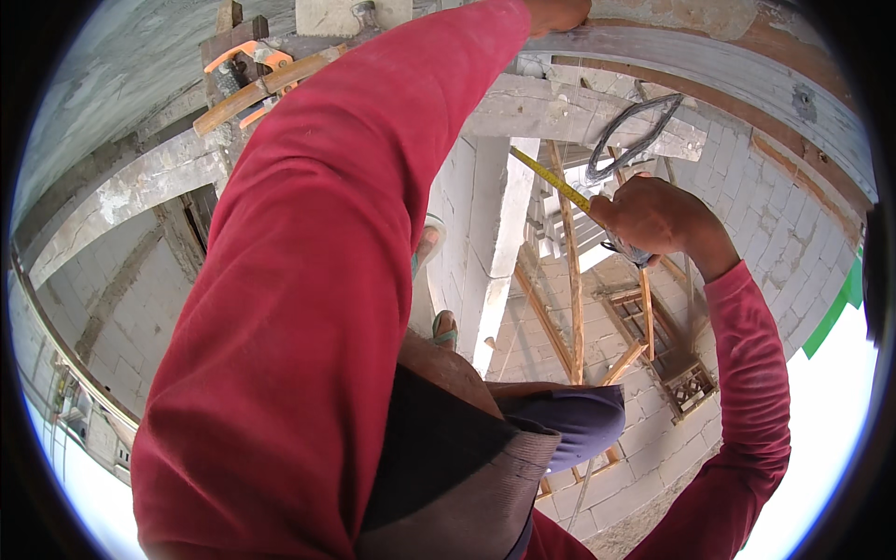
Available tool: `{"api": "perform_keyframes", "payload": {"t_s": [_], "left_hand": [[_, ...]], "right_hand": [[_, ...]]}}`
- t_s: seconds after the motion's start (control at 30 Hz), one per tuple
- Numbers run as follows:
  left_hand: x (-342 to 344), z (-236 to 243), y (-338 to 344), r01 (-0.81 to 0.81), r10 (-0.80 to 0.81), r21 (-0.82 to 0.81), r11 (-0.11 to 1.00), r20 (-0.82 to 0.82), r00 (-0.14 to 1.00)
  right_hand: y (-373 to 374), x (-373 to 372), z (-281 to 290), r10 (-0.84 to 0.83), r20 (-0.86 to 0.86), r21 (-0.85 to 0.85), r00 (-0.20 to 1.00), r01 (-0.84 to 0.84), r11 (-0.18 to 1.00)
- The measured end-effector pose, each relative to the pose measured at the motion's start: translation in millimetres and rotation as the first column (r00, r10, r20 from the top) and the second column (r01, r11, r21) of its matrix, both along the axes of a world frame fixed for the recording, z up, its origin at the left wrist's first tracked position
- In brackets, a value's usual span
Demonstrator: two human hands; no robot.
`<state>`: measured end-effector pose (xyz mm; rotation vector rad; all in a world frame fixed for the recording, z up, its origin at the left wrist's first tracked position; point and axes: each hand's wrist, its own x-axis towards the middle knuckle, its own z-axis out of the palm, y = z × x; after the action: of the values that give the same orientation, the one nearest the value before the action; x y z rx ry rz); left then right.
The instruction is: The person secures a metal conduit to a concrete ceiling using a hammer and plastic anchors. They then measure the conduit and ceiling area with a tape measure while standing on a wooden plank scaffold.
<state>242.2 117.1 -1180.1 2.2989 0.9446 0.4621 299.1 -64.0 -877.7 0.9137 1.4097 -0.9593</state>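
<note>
A tape measure (631,252) is gripped in my right hand (658,217), its fingers closed round the case. From it the yellow tape blade (553,180) sticks out up and to the left, over the opening below. My left arm, in a red sleeve, stretches up across the view. At its end my left hand (558,14) lies against the edge of the upper beam (644,45); its fingers are mostly hidden at the picture's top. Beyond the tape hangs a loop of dark wire (635,138), close to my right hand.
Orange-handled tools (254,58) and a wooden strip (266,89) lie at the upper left. My sandalled foot (445,329) stands on a narrow wall top, beside a deep drop. Down there are wooden poles (567,266) and a wooden window frame (667,355) in a block wall.
</note>
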Motion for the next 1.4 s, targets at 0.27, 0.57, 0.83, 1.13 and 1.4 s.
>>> {"api": "perform_keyframes", "payload": {"t_s": [0.27, 0.57, 0.83, 1.13, 1.4], "left_hand": [[0, -24, -1, -0.064, 0.049, 0.126, 0.990, 0.121, 0.991], [-12, -7, -5, -0.074, 0.070, 0.016, 0.997, 0.161, 0.984], [-39, 7, -12, -0.030, -0.012, 0.169, 0.985, 0.241, 0.970], [-81, -7, -12, 0.185, -0.185, 0.290, 0.939, -0.030, 0.982], [-113, 87, -69, -0.146, 0.294, -0.765, 0.627, 0.060, 0.954]], "right_hand": [[3, -7, 0, -0.181, 0.171, 0.000, 0.968, 0.184, 0.983], [0, -2, -1, 0.014, 0.004, 0.005, 1.000, -0.014, 1.000], [2, -9, 2, -0.356, 0.218, 0.099, 0.909, 0.342, 0.934], [-12, 14, -7, -0.041, 0.006, 0.105, 0.999, 0.040, 0.994], [-34, 22, 14, -0.517, 0.258, 0.207, 0.816, 0.476, 0.855]]}}
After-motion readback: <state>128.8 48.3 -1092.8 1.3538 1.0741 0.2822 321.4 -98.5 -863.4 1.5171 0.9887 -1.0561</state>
